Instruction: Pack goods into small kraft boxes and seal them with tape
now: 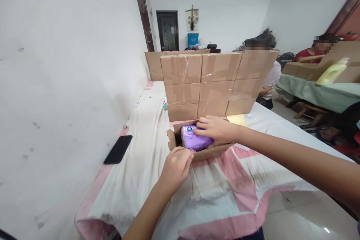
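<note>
An open cardboard box (pixel 209 152) sits on the cloth-covered table (pixel 146 165) in front of me. Inside it lies a purple packet (pixel 193 139). My right hand (pixel 216 129) reaches over the box, its fingers pressed flat on top of the purple packet. My left hand (pixel 177 165) grips the box's near flap, fingers curled over its edge.
A wall of taped cardboard boxes (pixel 213 84) is stacked just behind the open box. A black phone (pixel 118 149) lies at the table's left edge by the white wall. Two people sit behind and to the right; a yellow jug (pixel 332 72) rests on a green-covered table.
</note>
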A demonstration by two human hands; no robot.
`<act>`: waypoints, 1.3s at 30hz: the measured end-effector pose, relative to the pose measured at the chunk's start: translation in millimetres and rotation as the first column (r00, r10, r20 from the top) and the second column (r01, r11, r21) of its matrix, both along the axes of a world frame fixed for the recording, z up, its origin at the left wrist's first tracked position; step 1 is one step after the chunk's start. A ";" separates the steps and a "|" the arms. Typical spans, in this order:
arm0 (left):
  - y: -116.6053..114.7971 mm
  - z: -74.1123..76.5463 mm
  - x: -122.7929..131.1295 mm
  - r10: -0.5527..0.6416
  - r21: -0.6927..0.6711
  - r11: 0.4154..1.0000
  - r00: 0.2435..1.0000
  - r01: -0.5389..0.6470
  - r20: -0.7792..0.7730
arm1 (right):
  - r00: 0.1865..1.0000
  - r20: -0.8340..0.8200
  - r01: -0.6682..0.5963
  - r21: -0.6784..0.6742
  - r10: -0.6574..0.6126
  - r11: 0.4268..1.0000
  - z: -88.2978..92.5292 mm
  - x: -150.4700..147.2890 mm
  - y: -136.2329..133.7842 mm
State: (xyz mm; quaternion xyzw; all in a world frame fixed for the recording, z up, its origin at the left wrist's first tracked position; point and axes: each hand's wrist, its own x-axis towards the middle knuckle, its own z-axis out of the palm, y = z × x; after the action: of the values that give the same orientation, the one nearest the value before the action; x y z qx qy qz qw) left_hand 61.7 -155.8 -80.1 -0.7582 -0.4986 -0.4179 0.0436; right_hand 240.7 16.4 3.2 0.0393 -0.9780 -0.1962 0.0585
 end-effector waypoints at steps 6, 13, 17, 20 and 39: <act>-4.8 -8.6 3.7 -0.017 0.057 0.998 1.000 0.018 -0.013 | 0.973 0.230 0.006 0.090 -0.026 0.996 -41.5 -6.8 7.5; -3.6 -6.0 1.3 0.032 0.017 0.999 0.999 -0.032 0.003 | 0.942 0.293 0.192 -0.074 -0.162 0.979 -56.3 -10.5 20.4; 2.8 -0.5 -4.8 0.073 -0.042 0.996 0.997 -0.073 0.021 | 0.927 0.287 0.347 -0.415 -0.241 0.841 -20.0 4.0 21.3; -0.8 2.9 -6.8 0.081 -0.026 0.996 0.996 -0.080 0.040 | 0.891 -0.022 0.302 -0.717 -0.453 0.629 -2.2 48.5 -6.7; -19.7 -25.3 1.3 0.004 -0.312 0.931 0.850 0.189 0.526 | 0.458 -0.549 -0.191 -0.829 -0.699 0.525 -127.6 82.2 -118.0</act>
State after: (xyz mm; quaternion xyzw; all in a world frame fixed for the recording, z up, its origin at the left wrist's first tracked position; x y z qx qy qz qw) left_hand 63.0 -175.5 -105.4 -0.6362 -0.5207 -0.5118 -0.2493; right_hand 322.9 -101.6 -124.4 -0.2659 -0.7744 0.2731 0.5049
